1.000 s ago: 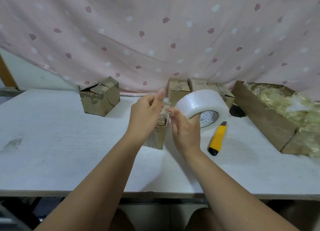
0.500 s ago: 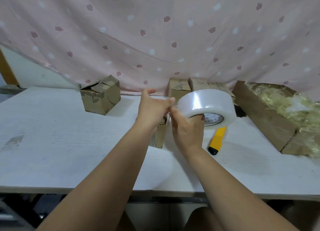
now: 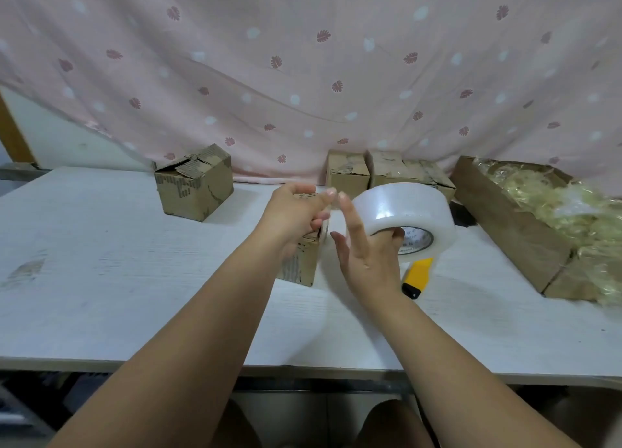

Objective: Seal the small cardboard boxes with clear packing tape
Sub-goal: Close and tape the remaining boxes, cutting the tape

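Subject: one person, seen from the head camera.

Left hand [image 3: 292, 217]: bare. Right hand [image 3: 368, 262]: bare. Fingernails [image 3: 342, 195]: short, rounded, with a pale sheen where the light strikes.

Left forearm [image 3: 202, 330] and right forearm [image 3: 447, 356]: bare along all that shows, from the wrist to the lower frame edge.

Left knee [image 3: 235, 424] and right knee [image 3: 387, 424]: bare, rounded, in deep shadow at the bottom of the view. Whatever garment is worn above them cannot be made out.

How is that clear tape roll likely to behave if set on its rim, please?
Round, so the tape roll would probably roll away. It looks nearly full, so likely hefty. Its glossy surface may slip in the right hand.
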### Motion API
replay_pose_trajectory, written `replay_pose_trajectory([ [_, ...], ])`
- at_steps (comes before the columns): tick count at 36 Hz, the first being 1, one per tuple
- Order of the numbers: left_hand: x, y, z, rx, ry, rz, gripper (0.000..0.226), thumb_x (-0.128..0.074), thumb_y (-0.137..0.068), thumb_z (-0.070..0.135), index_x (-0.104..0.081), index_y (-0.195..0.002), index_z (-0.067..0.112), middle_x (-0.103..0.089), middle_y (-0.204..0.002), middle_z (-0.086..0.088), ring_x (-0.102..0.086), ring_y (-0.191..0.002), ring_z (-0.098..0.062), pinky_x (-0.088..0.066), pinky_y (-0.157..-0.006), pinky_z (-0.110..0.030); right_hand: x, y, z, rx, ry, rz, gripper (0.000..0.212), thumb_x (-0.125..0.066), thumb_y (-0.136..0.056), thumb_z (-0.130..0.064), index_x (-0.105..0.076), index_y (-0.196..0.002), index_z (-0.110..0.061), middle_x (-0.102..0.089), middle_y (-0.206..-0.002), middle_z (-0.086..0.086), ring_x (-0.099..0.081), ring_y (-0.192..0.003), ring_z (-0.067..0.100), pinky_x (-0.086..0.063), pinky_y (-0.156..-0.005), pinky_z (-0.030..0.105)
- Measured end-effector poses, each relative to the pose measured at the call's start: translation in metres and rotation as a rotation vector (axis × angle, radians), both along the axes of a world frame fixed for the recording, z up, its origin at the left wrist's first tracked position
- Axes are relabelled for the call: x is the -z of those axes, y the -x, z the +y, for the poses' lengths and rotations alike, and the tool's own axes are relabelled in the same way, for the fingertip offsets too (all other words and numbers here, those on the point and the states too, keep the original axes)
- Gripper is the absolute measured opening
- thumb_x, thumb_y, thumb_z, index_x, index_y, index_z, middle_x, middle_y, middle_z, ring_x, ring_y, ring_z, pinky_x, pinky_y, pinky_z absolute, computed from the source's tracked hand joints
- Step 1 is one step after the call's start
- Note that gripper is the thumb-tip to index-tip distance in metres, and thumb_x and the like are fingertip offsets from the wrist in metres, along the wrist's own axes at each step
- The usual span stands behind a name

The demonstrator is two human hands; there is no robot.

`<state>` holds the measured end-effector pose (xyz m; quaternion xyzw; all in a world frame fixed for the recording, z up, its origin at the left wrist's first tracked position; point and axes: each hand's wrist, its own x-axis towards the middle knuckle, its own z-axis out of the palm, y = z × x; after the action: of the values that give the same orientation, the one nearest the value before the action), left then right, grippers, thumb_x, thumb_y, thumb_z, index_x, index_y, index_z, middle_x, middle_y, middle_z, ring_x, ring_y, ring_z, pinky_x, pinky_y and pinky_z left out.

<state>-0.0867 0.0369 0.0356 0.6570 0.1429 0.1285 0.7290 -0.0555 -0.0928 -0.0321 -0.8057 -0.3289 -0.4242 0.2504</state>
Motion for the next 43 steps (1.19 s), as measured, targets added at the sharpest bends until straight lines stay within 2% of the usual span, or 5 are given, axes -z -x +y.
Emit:
replay_pose_trajectory([
  [14, -0.011, 0.001, -0.005, 0.026, -0.129, 0.054, 0.043, -0.064, -0.084, -0.004, -0.052, -0.12, 0.014, -0.064, -0.098, -0.013, -0.065, -0.073, -0.018, -0.059, -0.073, -0.029, -0.003, 0.007, -0.006, 0.04, 0.038, -0.141, 0.104, -0.092, -0.064, -0.018, -0.024, -0.141, -0.031, -0.042, -0.115, 0.028, -0.056, -0.106, 0.046, -0.041, -0.09, 0.052],
  [21, -0.014, 0.008, -0.016, -0.021, -0.675, -0.04, 0.028, -0.055, -0.093, 0.011, -0.052, -0.119, 0.021, -0.065, -0.083, -0.002, -0.058, -0.069, -0.013, -0.05, -0.065, -0.029, 0.003, 0.025, -0.006, 0.106, 0.022, 0.011, 0.101, -0.099, -0.045, -0.019, -0.045, -0.13, -0.006, -0.058, -0.07, 0.036, -0.065, -0.054, 0.036, -0.05, -0.044, 0.042],
  [31, -0.012, 0.006, -0.021, 0.009, -0.724, -0.062, 0.039, -0.068, -0.088, 0.031, -0.051, -0.121, 0.02, -0.064, -0.092, -0.001, -0.058, -0.085, -0.012, -0.041, -0.064, -0.019, 0.013, 0.027, -0.014, -0.086, -0.109, 0.207, 0.078, -0.07, -0.086, -0.029, -0.021, -0.146, -0.021, -0.064, -0.066, 0.015, -0.061, -0.055, 0.028, -0.042, -0.056, 0.026],
  [35, -0.009, 0.007, -0.025, 0.002, -0.867, -0.05, 0.041, -0.06, -0.088, 0.002, -0.05, -0.125, 0.018, -0.066, -0.091, -0.005, -0.055, -0.081, -0.011, -0.038, -0.057, -0.005, 0.013, 0.036, -0.016, -0.03, -0.194, 0.297, 0.075, -0.055, -0.092, -0.034, -0.008, -0.15, -0.032, -0.049, -0.057, 0.002, -0.049, -0.049, 0.021, -0.038, -0.047, 0.028],
  [43, -0.01, 0.008, -0.037, -0.066, -0.906, -0.092, 0.043, -0.044, -0.088, -0.007, -0.051, -0.125, 0.013, -0.062, -0.095, -0.012, -0.059, -0.092, -0.026, -0.05, -0.085, -0.04, 0.013, 0.046, -0.041, 0.12, -0.22, 0.152, 0.069, -0.065, -0.082, -0.005, -0.031, -0.14, -0.021, -0.053, -0.053, 0.001, -0.048, -0.039, 0.022, -0.037, -0.037, 0.026],
])
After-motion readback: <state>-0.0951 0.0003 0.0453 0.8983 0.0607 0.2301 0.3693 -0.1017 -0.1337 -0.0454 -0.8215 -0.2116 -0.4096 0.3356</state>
